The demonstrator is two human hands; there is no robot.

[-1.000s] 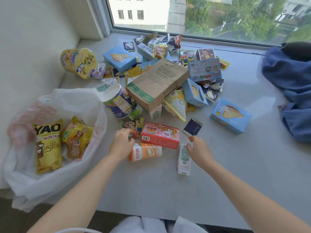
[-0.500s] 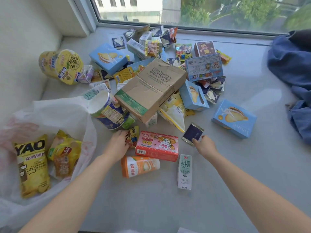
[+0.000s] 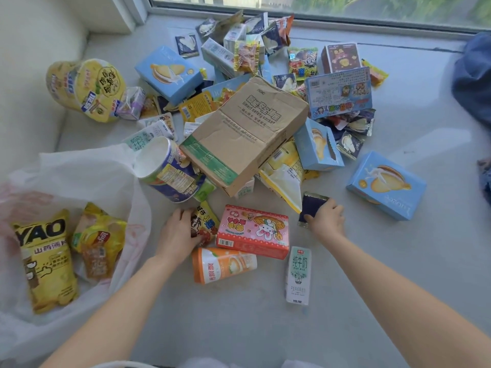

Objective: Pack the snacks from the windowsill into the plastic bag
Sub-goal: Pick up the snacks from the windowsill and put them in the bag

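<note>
Candy packet [image 3: 206, 224] is gripped by left hand [image 3: 178, 232], purple sachet [image 3: 313, 205] at three o'clock pinched by right hand [image 3: 326, 221]; slick foil could be dropped.

Both arms fwd, L grip [image 3: 180, 232] & R grip [image 3: 325, 221] palm-down, curled
</note>
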